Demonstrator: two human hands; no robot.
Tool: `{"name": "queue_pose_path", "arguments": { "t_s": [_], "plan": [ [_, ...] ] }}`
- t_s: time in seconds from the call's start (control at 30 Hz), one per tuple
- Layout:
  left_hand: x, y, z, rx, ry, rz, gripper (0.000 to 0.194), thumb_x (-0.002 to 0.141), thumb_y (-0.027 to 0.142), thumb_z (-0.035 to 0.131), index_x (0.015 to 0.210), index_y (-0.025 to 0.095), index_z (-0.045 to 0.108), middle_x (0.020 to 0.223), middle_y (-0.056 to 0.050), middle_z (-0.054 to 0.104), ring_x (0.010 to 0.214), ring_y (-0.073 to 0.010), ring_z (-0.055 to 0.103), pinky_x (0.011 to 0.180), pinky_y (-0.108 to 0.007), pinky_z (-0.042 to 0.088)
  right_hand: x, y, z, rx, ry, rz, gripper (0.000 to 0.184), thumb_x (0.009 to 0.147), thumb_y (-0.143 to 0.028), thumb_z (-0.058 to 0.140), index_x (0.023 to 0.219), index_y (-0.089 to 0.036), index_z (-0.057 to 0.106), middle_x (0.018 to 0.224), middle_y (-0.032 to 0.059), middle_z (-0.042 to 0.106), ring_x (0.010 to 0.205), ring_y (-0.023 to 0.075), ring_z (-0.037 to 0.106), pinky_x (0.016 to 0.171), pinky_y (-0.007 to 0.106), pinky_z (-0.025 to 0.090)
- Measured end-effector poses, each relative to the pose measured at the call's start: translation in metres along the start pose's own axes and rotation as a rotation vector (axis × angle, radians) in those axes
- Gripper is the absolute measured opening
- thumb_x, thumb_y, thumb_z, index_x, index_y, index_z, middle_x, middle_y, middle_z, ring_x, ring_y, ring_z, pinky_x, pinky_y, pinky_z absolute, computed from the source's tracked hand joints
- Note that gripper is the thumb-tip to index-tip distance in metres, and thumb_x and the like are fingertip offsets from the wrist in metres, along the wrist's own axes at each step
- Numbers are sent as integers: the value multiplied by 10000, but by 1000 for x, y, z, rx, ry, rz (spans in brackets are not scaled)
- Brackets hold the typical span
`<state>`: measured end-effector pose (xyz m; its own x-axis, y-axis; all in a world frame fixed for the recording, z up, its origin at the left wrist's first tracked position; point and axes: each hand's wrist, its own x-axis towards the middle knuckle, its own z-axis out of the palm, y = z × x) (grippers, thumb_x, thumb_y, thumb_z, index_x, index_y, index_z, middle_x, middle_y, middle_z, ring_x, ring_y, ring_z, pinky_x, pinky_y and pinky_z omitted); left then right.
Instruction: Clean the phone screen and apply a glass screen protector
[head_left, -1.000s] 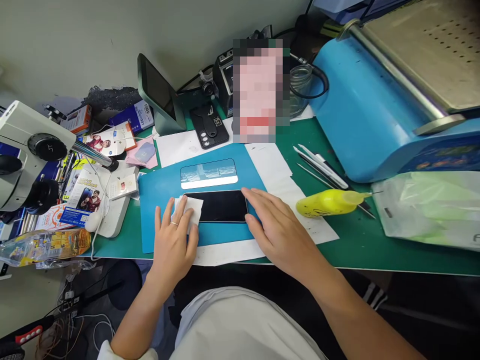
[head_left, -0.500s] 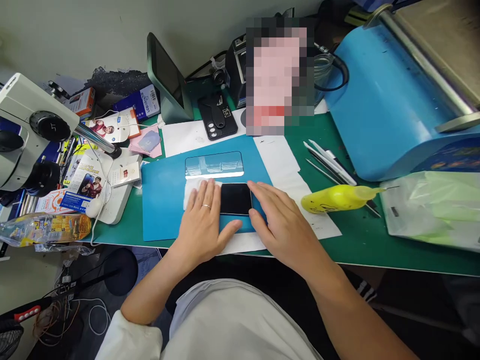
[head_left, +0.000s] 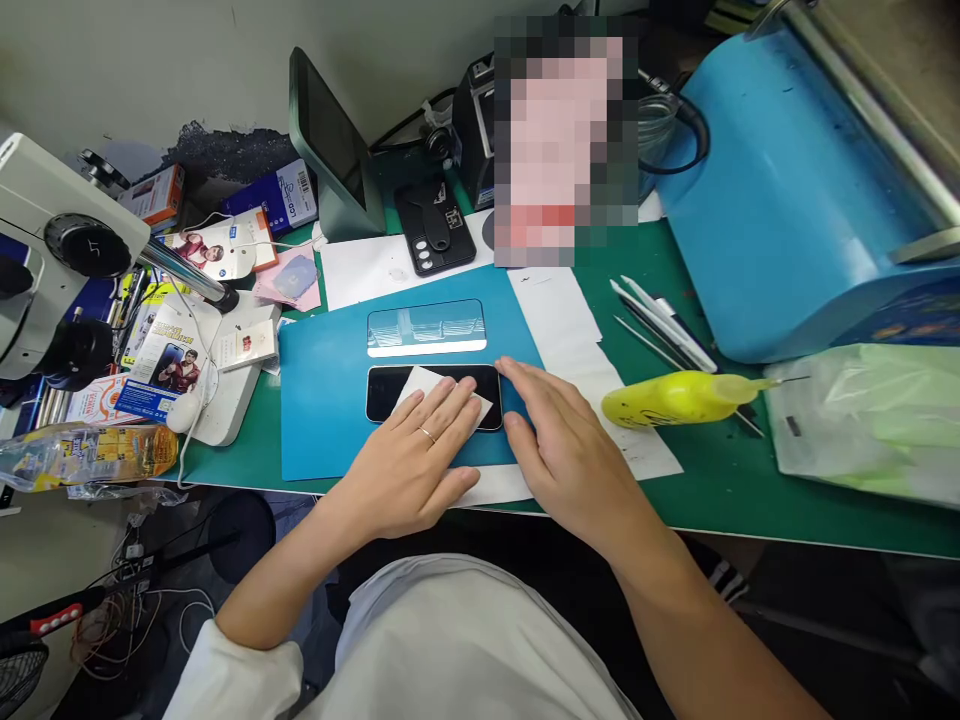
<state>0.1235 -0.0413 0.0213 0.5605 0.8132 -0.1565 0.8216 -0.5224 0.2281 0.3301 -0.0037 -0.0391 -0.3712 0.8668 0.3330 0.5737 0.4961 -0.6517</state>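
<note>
A green worktop (head_left: 750,490) against a pale wall carries a crowded spread of equipment, with a large blue machine (head_left: 780,200) with a metal bar filling the far right corner. A white microscope (head_left: 75,190) leans in from the left edge, and a blue mat (head_left: 322,420) lies at the center of the worktop, directly before the seated person. A plastic bag (head_left: 870,420) with pale green contents rests at right, while a tilted screen (head_left: 337,150) stands behind the mat. The person's right hand (head_left: 562,440) curves in at the right end of the phone, its grip loose, thumb and forefinger apart; whether the fingertips touch the phone's edge cannot be told. The left hand (head_left: 420,455) lies palm down with its grip flat, fingers side by side over a white cloth and clamped on nothing, the thumb set away from them. A drink bottle (head_left: 90,455) lies on its side at the left, and a yellow squeeze bottle (head_left: 667,400) lies to the right of the right hand. The black-screened phone (head_left: 384,392) lies face up on the mat beneath the left fingers, with a dark-rimmed panel (head_left: 427,328) just beyond it. A black phone case (head_left: 435,230) sits farther back, beside the tilted screen. The white cloth (head_left: 418,384) lies askew across the phone, partly covered by the left fingers, one of which wears a thin ring (head_left: 427,434).
</note>
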Motion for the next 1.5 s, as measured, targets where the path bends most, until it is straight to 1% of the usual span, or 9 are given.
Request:
{"name": "queue_pose_path", "arguments": {
  "t_s": [0.1, 0.2, 0.37, 0.47, 0.67, 0.77, 1.1, 1.37, 1.5],
  "plan": [
    [12, 1, 10, 36, 27, -73, 806, 1087, 612, 168, 1631, 21, 226, 1728, -190, 158, 1630, -291, 79, 1309, -514, 233, 0, 0, 1, 3, -2, 11, 571, 1066, -248, 394, 1633, -250, 327, 1504, 128, 593, 1420, 303, 530, 1138, 531, 508],
    [32, 6, 15, 41, 41, -86, 837, 1073, 648, 210, 1635, 28, 228, 1731, -176, 163, 1632, -288, 88, 1316, -493, 220, 1, 2, 1, 15, 3, 7, 568, 1067, -246, 380, 1632, -255, 328, 1503, 129, 592, 1417, 304, 533, 1143, 545, 504],
    [54, 14, 11, 74, 20, -23, 695, 1073, 434, 351, 1613, 2, 285, 1726, -177, 194, 1630, -284, 135, 1331, -443, 183, 1, 7, -1, 84, 54, 77, 537, 1074, -277, 365, 1611, -263, 373, 1499, 126, 593, 1412, 286, 542, 1156, 534, 498],
    [44, 21, 13, 96, 27, -9, 661, 1033, 347, 391, 1598, 12, 327, 1720, -178, 217, 1628, -289, 152, 1325, -445, 200, 1, 6, -1, 81, 64, 106, 543, 1074, -303, 372, 1615, -265, 370, 1524, 131, 568, 1432, 302, 519, 1177, 562, 468],
    [3, 39, 29, 141, 79, -98, 686, 1020, 319, 391, 1617, 3, 272, 1723, -186, 195, 1619, -329, 163, 1300, -457, 252, 2, 2, -1, 68, 46, 64, 581, 1072, -272, 387, 1645, -288, 291, 1574, 103, 525, 1476, 276, 473, 1185, 519, 474],
    [-1, 44, 34, 152, 114, -129, 683, 1030, 353, 389, 1607, -1, 292, 1712, -202, 220, 1612, -344, 182, 1285, -471, 290, 3, 3, 0, 57, 39, 50, 594, 1072, -271, 384, 1654, -286, 266, 1591, 105, 507, 1487, 282, 460, 1190, 536, 463],
    [63, 25, 23, 89, 124, -189, 721, 1083, 487, 286, 1604, -10, 296, 1715, -208, 215, 1622, -300, 169, 1307, -466, 261, 1, 6, -1, 66, 47, 47, 578, 1069, -291, 373, 1642, -285, 299, 1585, 118, 508, 1486, 306, 461, 1212, 585, 427],
    [8, 29, 27, 141, 122, -251, 687, 1075, 402, 331, 1619, -3, 221, 1718, -225, 188, 1615, -335, 171, 1274, -522, 325, 3, 2, -4, 84, 30, 48, 588, 1064, -262, 405, 1641, -292, 294, 1605, 111, 481, 1502, 290, 434, 1212, 563, 435],
    [13, 29, 26, 123, 100, -239, 737, 1086, 488, 312, 1619, -10, 211, 1714, -241, 184, 1614, -349, 161, 1265, -545, 335, 3, 2, -5, 82, 20, 50, 592, 1067, -272, 392, 1647, -293, 278, 1620, 107, 463, 1514, 291, 416, 1222, 558, 419]
  ]
}}
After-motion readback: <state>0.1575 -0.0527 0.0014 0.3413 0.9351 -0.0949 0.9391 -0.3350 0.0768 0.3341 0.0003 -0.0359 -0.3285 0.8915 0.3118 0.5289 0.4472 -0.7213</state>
